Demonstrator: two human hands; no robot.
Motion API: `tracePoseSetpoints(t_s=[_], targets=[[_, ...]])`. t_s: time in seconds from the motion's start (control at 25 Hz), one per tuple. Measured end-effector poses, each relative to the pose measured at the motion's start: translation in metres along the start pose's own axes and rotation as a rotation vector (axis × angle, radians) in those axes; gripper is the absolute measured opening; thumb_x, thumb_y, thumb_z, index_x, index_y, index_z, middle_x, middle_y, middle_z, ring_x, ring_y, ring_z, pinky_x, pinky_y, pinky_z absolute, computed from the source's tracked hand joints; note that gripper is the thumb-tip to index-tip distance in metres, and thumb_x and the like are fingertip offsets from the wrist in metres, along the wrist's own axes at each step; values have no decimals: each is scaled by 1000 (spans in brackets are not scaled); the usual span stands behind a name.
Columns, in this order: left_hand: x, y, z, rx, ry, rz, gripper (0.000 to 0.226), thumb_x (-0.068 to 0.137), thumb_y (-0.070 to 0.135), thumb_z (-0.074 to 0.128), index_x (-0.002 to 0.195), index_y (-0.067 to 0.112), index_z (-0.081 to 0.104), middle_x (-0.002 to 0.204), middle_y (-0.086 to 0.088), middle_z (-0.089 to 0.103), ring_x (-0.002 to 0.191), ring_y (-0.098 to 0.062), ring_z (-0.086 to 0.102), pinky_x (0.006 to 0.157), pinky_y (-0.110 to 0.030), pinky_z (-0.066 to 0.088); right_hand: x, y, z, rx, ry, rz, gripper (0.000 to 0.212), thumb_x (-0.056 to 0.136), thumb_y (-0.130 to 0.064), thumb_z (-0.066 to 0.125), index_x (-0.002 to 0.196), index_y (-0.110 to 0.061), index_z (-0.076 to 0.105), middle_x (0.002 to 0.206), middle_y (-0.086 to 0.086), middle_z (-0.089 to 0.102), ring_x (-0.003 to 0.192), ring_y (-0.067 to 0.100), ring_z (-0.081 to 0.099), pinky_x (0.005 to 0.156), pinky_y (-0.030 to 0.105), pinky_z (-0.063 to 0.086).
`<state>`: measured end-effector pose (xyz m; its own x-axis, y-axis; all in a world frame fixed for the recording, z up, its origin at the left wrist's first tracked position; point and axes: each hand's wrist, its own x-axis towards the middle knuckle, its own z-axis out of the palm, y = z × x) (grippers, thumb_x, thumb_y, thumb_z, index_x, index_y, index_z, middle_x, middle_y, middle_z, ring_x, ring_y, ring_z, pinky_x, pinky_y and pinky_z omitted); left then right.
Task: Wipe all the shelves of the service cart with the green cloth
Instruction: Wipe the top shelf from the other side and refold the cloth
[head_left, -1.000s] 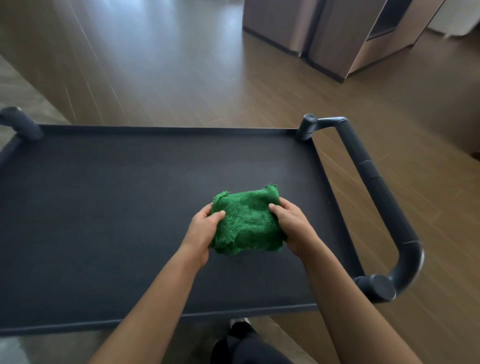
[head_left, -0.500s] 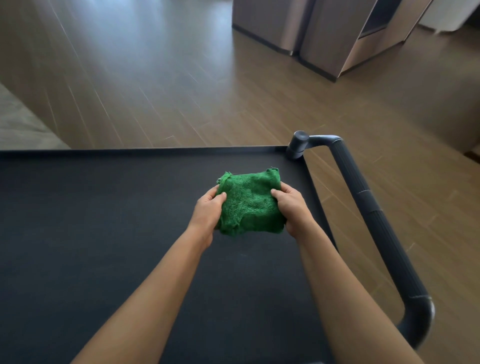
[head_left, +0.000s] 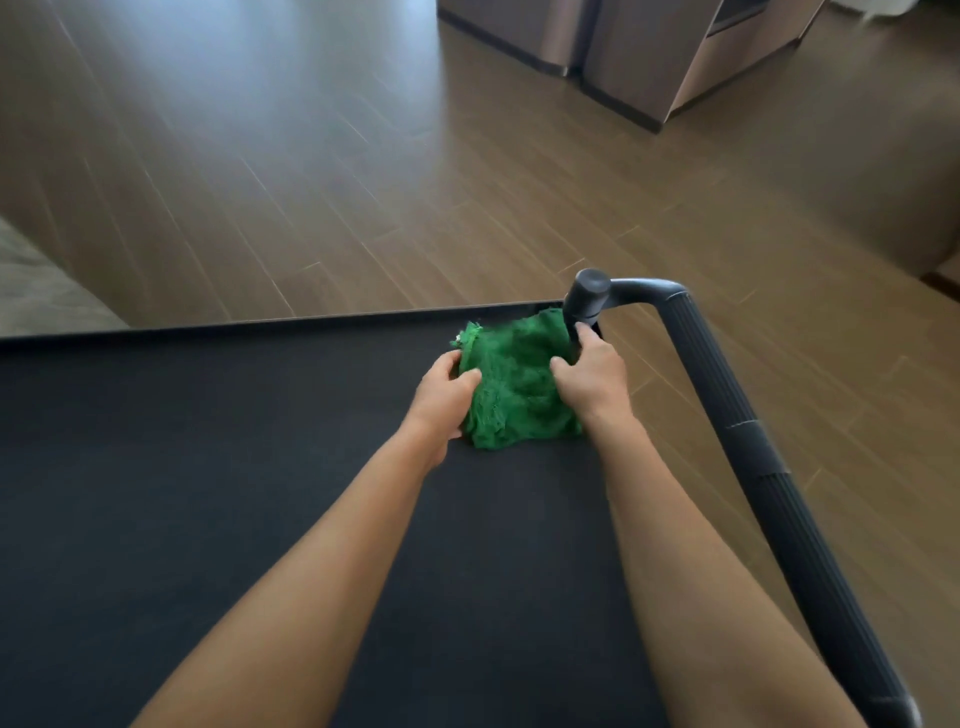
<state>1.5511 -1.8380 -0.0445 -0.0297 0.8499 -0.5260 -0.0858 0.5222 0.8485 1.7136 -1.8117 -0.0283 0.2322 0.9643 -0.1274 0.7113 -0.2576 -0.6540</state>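
Note:
The green cloth (head_left: 514, 384), bunched into a thick pad, lies on the dark top shelf (head_left: 208, 467) of the service cart, pushed into its far right corner. My left hand (head_left: 441, 400) grips the cloth's left side with thumb and fingers curled round it. My right hand (head_left: 589, 376) holds the right side, its fingers reaching to the corner post. Both forearms stretch out over the shelf. The cart's lower shelves are hidden under the top one.
The cart's dark ribbed push handle (head_left: 737, 447) runs along the right side from the corner post (head_left: 587, 296). Wooden floor (head_left: 311, 156) lies beyond the shelf's far rim. Brown cabinets (head_left: 649, 57) stand at the back right.
Both hands have pushed the cloth forward and to the right across the shelf, from its middle into the far right corner. My head has moved forward with them.

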Motion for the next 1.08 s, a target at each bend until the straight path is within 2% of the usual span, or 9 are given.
tracePoseSetpoints(t_s=[0.04, 0.12, 0.16, 0.24, 0.36, 0.48, 0.72, 1.0, 1.08], targets=[[6, -1, 2, 115, 42, -9, 37, 92, 15, 50, 128, 22, 52, 111, -1, 64, 96, -23, 63, 86, -43, 53, 0, 3, 6, -173, 53, -54, 50, 89, -11, 52, 139, -10, 44, 131, 12, 54, 123, 32, 47, 104, 34, 38], [14, -2, 5, 294, 149, 31, 43, 87, 14, 54, 130, 19, 52, 112, 1, 61, 97, -21, 60, 85, -35, 51, 0, 2, 22, -207, 93, -212, 50, 92, -6, 46, 141, -6, 42, 144, 17, 43, 135, 31, 36, 113, 36, 25], [16, -1, 6, 376, 191, 65, 44, 86, 16, 56, 129, 19, 53, 111, 4, 59, 96, -16, 56, 82, -28, 47, 0, 0, 30, -207, 44, -273, 48, 94, -6, 42, 142, -5, 40, 148, 17, 37, 140, 28, 29, 116, 35, 19], [20, 0, 8, 508, 245, 98, 40, 85, 20, 60, 125, 16, 57, 113, 2, 60, 98, -15, 53, 78, -22, 38, 3, -1, 49, -312, -81, -320, 48, 100, -16, 35, 147, -8, 29, 155, 13, 23, 145, 24, 15, 118, 35, 6], [26, -1, 9, 565, 296, 89, 25, 85, 19, 60, 108, 14, 65, 107, -4, 66, 102, -23, 59, 75, -24, 41, 6, 6, 69, -494, -82, -271, 59, 101, -40, 25, 151, -13, 11, 159, 7, 5, 147, 19, -2, 117, 36, -8], [25, 2, 7, 554, 305, 113, 26, 86, 18, 60, 110, 16, 67, 107, -4, 68, 101, -24, 61, 80, -28, 48, 5, 6, 81, -532, -64, -229, 68, 97, -53, 18, 152, -14, 3, 159, 7, -4, 146, 19, -8, 117, 38, -11], [26, 6, -25, 535, 329, 146, 30, 89, 21, 59, 118, 16, 66, 109, -8, 68, 102, -26, 61, 88, -34, 51, 3, -18, 106, -534, -73, -194, 74, 95, -57, 14, 151, -11, -1, 159, 10, -7, 146, 21, -11, 117, 38, -13], [22, 7, -77, 429, 334, 157, 27, 88, 17, 58, 113, 15, 70, 97, -6, 70, 93, -24, 63, 83, -34, 53, -11, -56, 140, -519, -101, -202, 77, 92, -63, 6, 151, -14, -3, 159, 8, -10, 145, 20, -14, 117, 37, -13], [21, 8, -101, 323, 339, 132, 27, 87, 12, 57, 111, 13, 70, 91, -2, 69, 90, -22, 64, 82, -35, 55, -20, -74, 153, -473, -135, -210, 87, 84, -71, -1, 151, -15, -4, 159, 8, -11, 145, 19, -16, 117, 37, -14]])
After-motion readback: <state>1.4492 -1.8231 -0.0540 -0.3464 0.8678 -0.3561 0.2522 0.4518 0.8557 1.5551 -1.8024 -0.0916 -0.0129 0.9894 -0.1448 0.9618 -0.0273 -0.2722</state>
